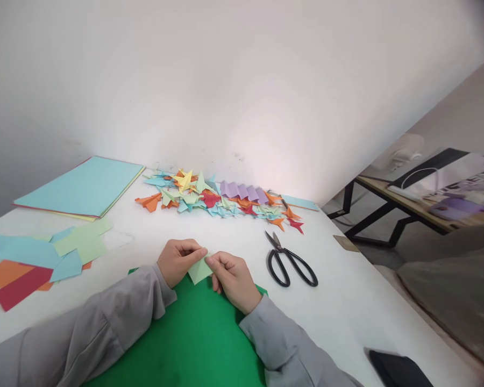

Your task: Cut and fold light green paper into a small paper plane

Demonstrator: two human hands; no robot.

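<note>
Pale-green paper (200,273) juts toward the frame's bottom, its upper edge pinched by left hand (180,263) and right hand (236,280), fingers (199,255) closed.

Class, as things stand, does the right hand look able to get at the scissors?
Probably yes: the scissors lie just right of the right hand, with only bare table between. However, that hand is pinching the pale green paper, so it would likely need to let go first.

Black-handled scissors (281,250) and a flat black object (399,370) on the white table (331,306)
</note>
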